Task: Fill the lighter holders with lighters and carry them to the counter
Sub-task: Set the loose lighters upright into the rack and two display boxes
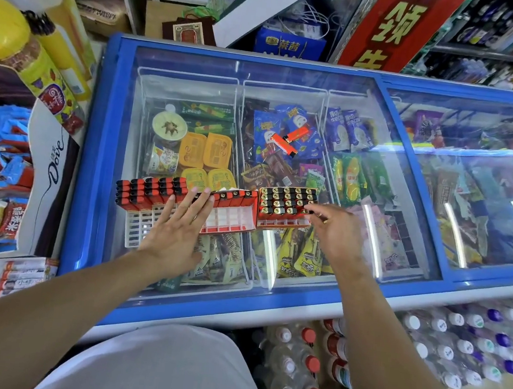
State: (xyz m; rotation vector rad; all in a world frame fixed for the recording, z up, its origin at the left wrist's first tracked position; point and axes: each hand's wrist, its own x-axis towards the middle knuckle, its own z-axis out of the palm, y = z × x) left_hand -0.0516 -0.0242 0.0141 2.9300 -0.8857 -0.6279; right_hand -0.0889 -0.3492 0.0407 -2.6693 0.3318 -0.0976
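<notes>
Left hand (179, 227) spread flat on gridded plastic holders (231, 215), right hand (336, 231) pinching boxy lighter (308, 212).

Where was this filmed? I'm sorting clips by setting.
Most likely a small shop: a glass-topped freezer full of ice creams, packs of bottled water on the floor, and stocked shelves behind.

Bare freezer lid (408, 185) right of holders (285, 208) — loose lighters (289, 139) behind.
</notes>
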